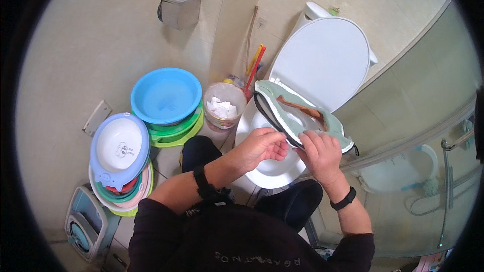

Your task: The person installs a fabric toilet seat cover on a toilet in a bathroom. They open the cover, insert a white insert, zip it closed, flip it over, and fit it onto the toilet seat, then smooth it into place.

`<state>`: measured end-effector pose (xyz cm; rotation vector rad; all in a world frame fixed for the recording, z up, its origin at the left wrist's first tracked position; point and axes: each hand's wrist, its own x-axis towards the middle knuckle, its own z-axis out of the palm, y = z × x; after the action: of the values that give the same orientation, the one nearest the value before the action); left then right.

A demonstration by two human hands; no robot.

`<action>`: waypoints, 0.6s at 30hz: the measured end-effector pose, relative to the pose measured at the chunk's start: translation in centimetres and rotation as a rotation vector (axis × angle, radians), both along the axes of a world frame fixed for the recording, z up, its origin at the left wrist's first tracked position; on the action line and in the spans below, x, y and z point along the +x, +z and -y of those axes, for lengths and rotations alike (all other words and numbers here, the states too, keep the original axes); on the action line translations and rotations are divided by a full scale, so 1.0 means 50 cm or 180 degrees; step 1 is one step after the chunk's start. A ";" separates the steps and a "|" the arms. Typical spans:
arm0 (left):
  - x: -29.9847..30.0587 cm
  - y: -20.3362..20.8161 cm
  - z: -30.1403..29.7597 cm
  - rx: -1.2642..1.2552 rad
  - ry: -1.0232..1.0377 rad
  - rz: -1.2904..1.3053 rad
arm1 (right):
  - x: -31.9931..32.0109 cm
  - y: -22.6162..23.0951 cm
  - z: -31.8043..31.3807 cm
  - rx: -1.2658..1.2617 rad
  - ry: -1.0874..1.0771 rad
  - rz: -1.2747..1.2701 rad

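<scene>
A pale green toilet seat cover (333, 126) with white piping, a black zip along its near edge and a brown strap lies tilted over the far part of the white toilet bowl (274, 179). At the zip edge, the fingers of my left hand (264, 148) are curled and pinched together. My right hand (322, 157) grips the same edge just to the right, thumb and fingers closed on the fabric. Behind the cover the toilet lid (325, 55) stands raised. What exactly lies between my left fingertips is partly hidden.
Left of the toilet stands a bin (224, 113) with crumpled paper, beside a red-handled stick (256, 65). Stacked basins, blue (166, 95) and lilac-rimmed (120, 146), lean by the left wall. A curved glass shower screen (403, 146) bounds the right.
</scene>
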<state>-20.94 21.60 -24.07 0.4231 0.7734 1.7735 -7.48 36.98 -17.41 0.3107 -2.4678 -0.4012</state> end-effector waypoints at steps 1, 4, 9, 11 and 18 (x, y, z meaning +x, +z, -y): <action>-0.004 -0.004 -0.001 0.0023 -0.0019 0.0074 | -0.003 -0.001 0.004 -0.0014 -0.0032 -0.0044; -0.026 -0.031 -0.005 0.0365 -0.0319 0.0461 | -0.010 -0.003 0.012 -0.0055 -0.0121 -0.0108; -0.141 -0.114 -0.023 -0.0849 0.0077 -0.0549 | -0.012 -0.002 0.010 -0.0037 -0.0108 -0.0069; -0.189 -0.145 -0.058 -0.1142 0.1486 -0.0177 | -0.013 -0.001 0.007 0.0097 -0.0120 -0.0067; -0.275 -0.149 -0.096 -0.0642 0.1324 -0.1137 | -0.011 0.002 0.006 0.0254 -0.0078 0.0006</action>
<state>-34.70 26.39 -31.51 0.4740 1.3597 2.0004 -8.01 36.69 -17.31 0.3140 -2.4637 -0.5109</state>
